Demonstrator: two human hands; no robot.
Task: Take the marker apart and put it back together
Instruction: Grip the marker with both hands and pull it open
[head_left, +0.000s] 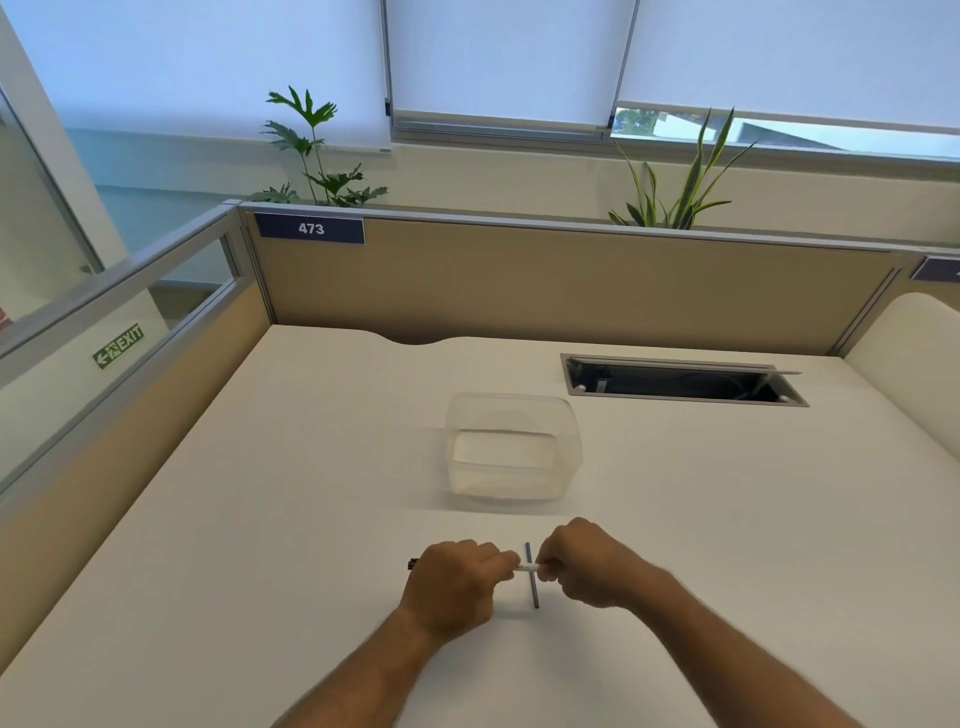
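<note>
A white marker (527, 567) is held level above the white desk (260, 519), near its front edge. My left hand (457, 582) is closed around the marker's left part, and a black end (413, 563) sticks out past the fist. My right hand (587, 564) grips the marker's right end. A thin dark rod (532, 577) lies on the desk under the marker, crossing it at a right angle. Only a short white stretch of the barrel shows between the two fists.
A clear plastic container (511, 449) stands on the desk just beyond my hands. An open cable slot (680, 382) is cut into the desk at the back right. Tan partition walls (545, 280) close off the back and left sides.
</note>
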